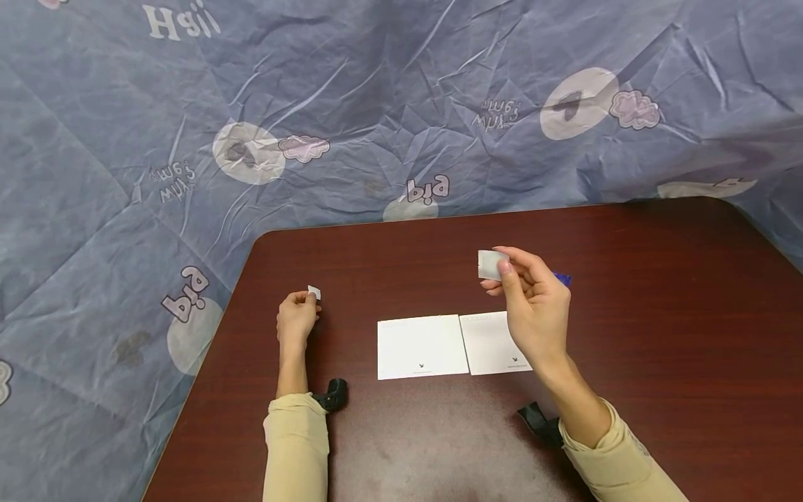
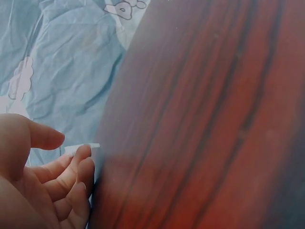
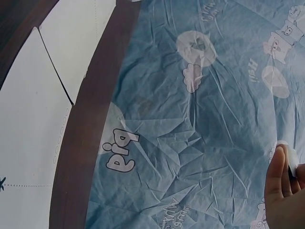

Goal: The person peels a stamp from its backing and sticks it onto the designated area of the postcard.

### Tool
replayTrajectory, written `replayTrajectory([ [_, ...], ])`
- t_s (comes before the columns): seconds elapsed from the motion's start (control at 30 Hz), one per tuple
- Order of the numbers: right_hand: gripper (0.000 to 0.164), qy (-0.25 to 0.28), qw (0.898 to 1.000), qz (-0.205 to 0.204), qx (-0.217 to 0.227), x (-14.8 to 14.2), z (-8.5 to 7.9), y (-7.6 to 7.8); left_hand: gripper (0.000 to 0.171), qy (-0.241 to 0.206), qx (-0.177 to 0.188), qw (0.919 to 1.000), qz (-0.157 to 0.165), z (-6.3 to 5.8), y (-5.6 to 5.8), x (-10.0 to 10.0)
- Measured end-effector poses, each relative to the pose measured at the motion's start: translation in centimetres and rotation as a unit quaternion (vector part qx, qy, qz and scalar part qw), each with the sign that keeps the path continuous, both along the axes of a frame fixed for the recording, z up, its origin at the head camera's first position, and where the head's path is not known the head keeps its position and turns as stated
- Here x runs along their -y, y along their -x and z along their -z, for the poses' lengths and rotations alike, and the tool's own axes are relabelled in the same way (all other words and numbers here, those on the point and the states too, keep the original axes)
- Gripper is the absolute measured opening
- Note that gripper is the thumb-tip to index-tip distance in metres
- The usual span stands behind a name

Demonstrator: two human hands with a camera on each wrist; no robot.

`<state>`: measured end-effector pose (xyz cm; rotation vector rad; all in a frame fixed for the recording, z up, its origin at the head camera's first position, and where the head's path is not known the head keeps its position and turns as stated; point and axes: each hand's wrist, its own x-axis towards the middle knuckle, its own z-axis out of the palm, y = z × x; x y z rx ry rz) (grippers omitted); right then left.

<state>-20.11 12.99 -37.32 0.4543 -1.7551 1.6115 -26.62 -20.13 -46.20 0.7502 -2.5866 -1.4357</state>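
My right hand (image 1: 533, 307) is raised over the table and pinches a flat, small white square (image 1: 491, 265) between thumb and fingers. In the right wrist view that hand (image 3: 286, 186) shows only at the right edge. Farther left, near the table's left side, my left hand (image 1: 297, 319) holds a smaller white piece (image 1: 315, 292) at its fingertips. The left wrist view shows this thin white piece (image 2: 95, 145) by the fingertips, largely hidden by the fingers. Below and left of the right hand lie two white sheets (image 1: 422, 341), side by side, each with a small dark print.
Part of a blue thing (image 1: 562, 279) shows behind the right hand. The dark reddish table (image 1: 677, 335) ends at a wrinkled blue cloth (image 1: 376, 90) with printed figures, behind and to the left. A black strap device sits at each wrist.
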Motion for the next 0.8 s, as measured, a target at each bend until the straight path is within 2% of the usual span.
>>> replayTrajectory([
  [0.23, 0.02, -0.001, 1.0, 0.001, 0.01, -0.2, 0.0, 0.0, 0.037, 0.026, -0.004, 0.9995, -0.02, -0.2, 0.1, -0.3],
  [0.3, 0.02, -0.002, 1.0, -0.001, 0.016, -0.2, 0.0, -0.1, 0.037, 0.024, -0.028, 0.9985, -0.04, -0.3, 0.0, -0.4],
  [0.4, 0.021, 0.0, 1.0, -0.005, 0.024, -0.3, 0.0, 0.0, 0.032, 0.018, -0.089, 0.9936, -0.067, -0.8, -0.2, -1.0],
  [0.47, 0.022, -0.002, 1.0, -0.008, 0.029, -0.3, 0.0, -0.1, 0.028, 0.009, -0.14, 0.9879, -0.066, -1.6, -0.4, -1.7],
  [0.53, 0.022, -0.005, 0.999, -0.011, 0.032, -0.3, -0.1, -0.1, 0.024, -0.002, -0.185, 0.9818, -0.045, -2.9, -0.8, -2.8],
  [0.6, 0.022, -0.012, 0.999, -0.012, 0.034, -0.3, -0.1, -0.1, 0.02, -0.013, -0.225, 0.9743, -0.008, -4.5, -1.3, -4.2],
  [0.7, 0.021, -0.019, 0.999, -0.01, 0.035, -0.4, -0.2, -0.1, 0.016, -0.032, -0.275, 0.9578, 0.076, -6.9, -2.3, -6.7],
  [0.8, 0.021, -0.015, 0.999, -0.009, 0.036, -0.5, -0.3, -0.2, 0.015, -0.047, -0.298, 0.9394, 0.162, -8.6, -3.5, -9.0],
])
